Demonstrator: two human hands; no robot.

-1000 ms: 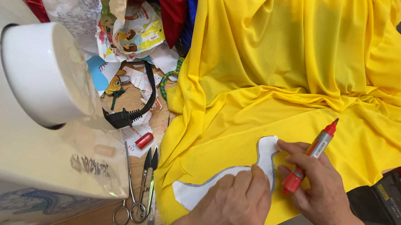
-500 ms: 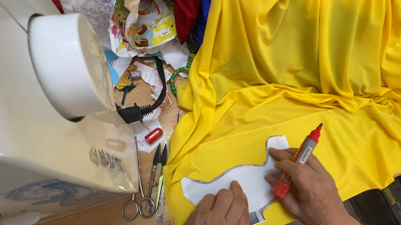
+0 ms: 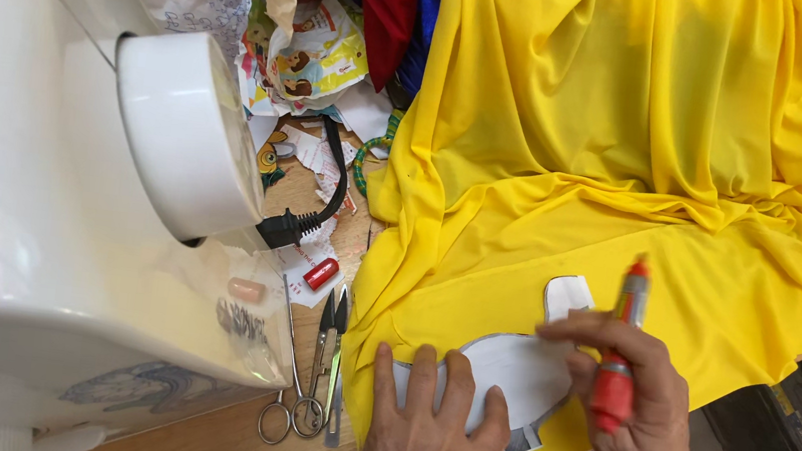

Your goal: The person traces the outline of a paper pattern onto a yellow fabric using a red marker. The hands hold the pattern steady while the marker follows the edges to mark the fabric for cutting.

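A wide yellow fabric (image 3: 630,161) is draped over the table and hangs off its near edge. On its near part lies a white curved paper pattern (image 3: 521,365). My left hand (image 3: 427,435) lies flat on the left end of the pattern, fingers spread, pressing it onto the fabric. To the right, my right hand (image 3: 637,409) grips a red marker (image 3: 620,351) held nearly upright, its fingers resting on the pattern's right side.
A white sewing machine (image 3: 53,186) fills the left, with a black power plug (image 3: 295,229) in its side. Scissors (image 3: 287,384), small snips (image 3: 330,359) and a red marker cap (image 3: 320,274) lie on the wooden table beside it. Printed paper scraps and red and blue cloths are piled behind.
The view has shifted, so everything sits further right. My left hand has slid down to the pattern's left end. My right hand has tipped the marker more upright.
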